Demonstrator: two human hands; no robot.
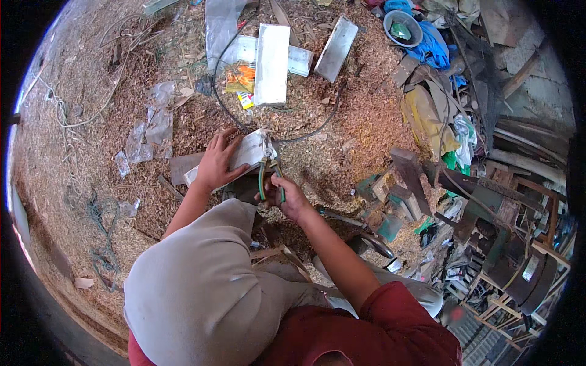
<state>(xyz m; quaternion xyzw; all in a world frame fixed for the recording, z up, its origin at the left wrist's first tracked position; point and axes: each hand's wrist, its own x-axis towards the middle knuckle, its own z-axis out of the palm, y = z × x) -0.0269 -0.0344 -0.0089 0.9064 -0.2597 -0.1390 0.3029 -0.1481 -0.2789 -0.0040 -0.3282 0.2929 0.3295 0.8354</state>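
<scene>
My left hand (pixel 218 160) grips a white rectangular block (pixel 249 146), its fingers spread over the near part. My right hand (pixel 289 197) is closed on pliers (pixel 264 177) with green handles, whose head is at the block's right end. Part of the block's top is under my left hand, and a dark flat piece lies just left of it.
More white blocks (pixel 271 61), a plastic sheet, a black cable and an orange-yellow packet (pixel 241 76) lie on wood shavings (pixel 134 213) beyond my hands. A bowl (pixel 412 33), cloths, scrap wood (pixel 406 171) and metal machinery crowd the right side. A covered head fills the lower foreground.
</scene>
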